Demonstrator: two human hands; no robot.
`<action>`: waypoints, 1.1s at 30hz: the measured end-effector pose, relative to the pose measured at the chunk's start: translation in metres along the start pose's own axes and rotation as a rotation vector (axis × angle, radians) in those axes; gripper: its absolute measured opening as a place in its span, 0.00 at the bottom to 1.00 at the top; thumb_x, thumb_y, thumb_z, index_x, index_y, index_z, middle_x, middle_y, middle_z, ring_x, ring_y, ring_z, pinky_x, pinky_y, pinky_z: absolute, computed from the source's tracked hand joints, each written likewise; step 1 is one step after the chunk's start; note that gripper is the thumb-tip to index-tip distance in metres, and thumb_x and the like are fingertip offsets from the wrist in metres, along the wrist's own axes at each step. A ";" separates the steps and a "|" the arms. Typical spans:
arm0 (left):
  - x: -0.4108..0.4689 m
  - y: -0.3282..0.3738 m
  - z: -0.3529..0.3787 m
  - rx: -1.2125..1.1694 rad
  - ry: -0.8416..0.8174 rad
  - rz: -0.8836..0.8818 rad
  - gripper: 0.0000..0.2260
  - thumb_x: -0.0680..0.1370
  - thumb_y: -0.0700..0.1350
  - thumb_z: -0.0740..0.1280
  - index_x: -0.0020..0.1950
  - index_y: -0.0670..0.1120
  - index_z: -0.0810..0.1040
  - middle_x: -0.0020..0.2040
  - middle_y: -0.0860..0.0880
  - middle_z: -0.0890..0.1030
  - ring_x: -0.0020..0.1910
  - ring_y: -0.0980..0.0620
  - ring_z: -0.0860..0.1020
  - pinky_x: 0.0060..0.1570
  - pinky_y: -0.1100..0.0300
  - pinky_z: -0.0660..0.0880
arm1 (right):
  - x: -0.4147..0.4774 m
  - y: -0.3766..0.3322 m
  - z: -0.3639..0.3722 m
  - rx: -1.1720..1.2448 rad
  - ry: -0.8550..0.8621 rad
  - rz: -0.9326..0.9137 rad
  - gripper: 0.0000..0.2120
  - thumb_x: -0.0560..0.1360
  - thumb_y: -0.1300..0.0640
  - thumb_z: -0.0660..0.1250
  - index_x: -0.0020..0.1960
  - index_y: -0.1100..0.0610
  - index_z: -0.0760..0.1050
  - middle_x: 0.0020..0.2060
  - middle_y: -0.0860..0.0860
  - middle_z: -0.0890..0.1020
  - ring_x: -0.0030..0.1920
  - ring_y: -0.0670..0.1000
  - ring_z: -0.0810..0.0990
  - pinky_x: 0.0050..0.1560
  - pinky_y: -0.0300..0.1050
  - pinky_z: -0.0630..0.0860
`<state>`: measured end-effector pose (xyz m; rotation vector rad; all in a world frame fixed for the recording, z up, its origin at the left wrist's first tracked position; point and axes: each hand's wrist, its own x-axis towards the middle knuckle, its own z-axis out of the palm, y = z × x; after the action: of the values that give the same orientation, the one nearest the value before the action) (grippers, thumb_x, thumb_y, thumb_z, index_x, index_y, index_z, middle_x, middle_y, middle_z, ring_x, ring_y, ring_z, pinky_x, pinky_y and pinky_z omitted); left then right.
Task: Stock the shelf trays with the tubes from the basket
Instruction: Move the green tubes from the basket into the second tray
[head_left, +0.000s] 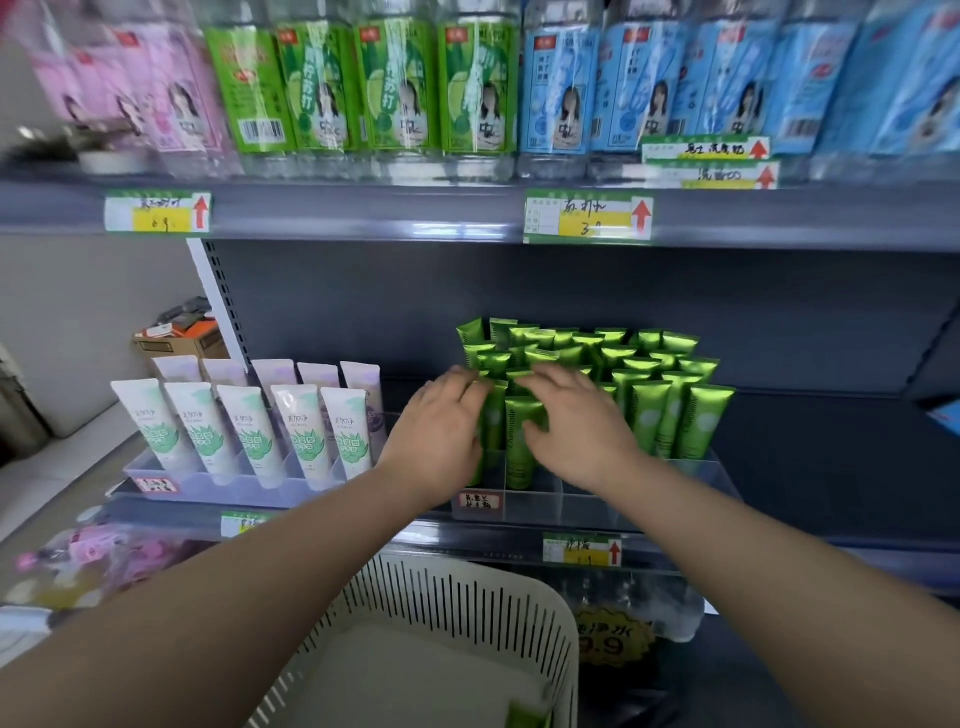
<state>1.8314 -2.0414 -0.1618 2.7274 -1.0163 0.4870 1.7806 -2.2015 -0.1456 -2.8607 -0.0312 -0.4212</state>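
Observation:
Several green tubes (649, 395) stand upright in rows in a clear divided shelf tray (587, 506). My left hand (436, 441) rests its straight fingers on the tubes at the tray's left side. My right hand (576, 426) lies over the tubes just to the right, fingers stretched across their tops and thumb against the front tube (517, 457). Below, a white slotted basket (467, 597) sits close to me, with one green tube's end (527, 719) showing at its bottom edge.
A second tray (228, 488) to the left holds white and lilac tubes (249, 431). The upper shelf (363, 213) carries pink, green and blue bottles. A cardboard box (182, 343) stands far left. Bottled water (639, 613) fills the shelf below.

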 end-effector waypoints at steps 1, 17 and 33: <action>-0.003 0.002 -0.002 0.034 -0.015 -0.009 0.29 0.74 0.42 0.63 0.75 0.46 0.59 0.74 0.47 0.61 0.75 0.48 0.55 0.74 0.53 0.54 | -0.004 -0.002 -0.001 -0.015 -0.017 0.001 0.27 0.77 0.51 0.61 0.74 0.47 0.59 0.75 0.47 0.57 0.75 0.51 0.54 0.73 0.52 0.54; -0.067 0.035 -0.031 0.086 -0.049 -0.092 0.34 0.76 0.53 0.61 0.77 0.47 0.49 0.78 0.48 0.50 0.77 0.49 0.45 0.75 0.48 0.45 | -0.074 -0.045 0.009 -0.082 -0.129 -0.007 0.37 0.76 0.44 0.61 0.77 0.47 0.43 0.77 0.47 0.39 0.76 0.52 0.37 0.75 0.53 0.40; -0.148 0.030 0.056 -0.008 -0.284 -0.156 0.36 0.76 0.53 0.63 0.77 0.45 0.47 0.78 0.46 0.49 0.77 0.47 0.45 0.76 0.49 0.46 | -0.137 -0.049 0.110 -0.029 -0.388 -0.002 0.39 0.75 0.46 0.64 0.77 0.51 0.45 0.77 0.52 0.45 0.77 0.54 0.44 0.76 0.52 0.48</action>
<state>1.7201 -1.9910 -0.2661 2.8947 -0.8493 0.0699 1.6773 -2.1250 -0.2749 -2.9243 -0.0982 0.1383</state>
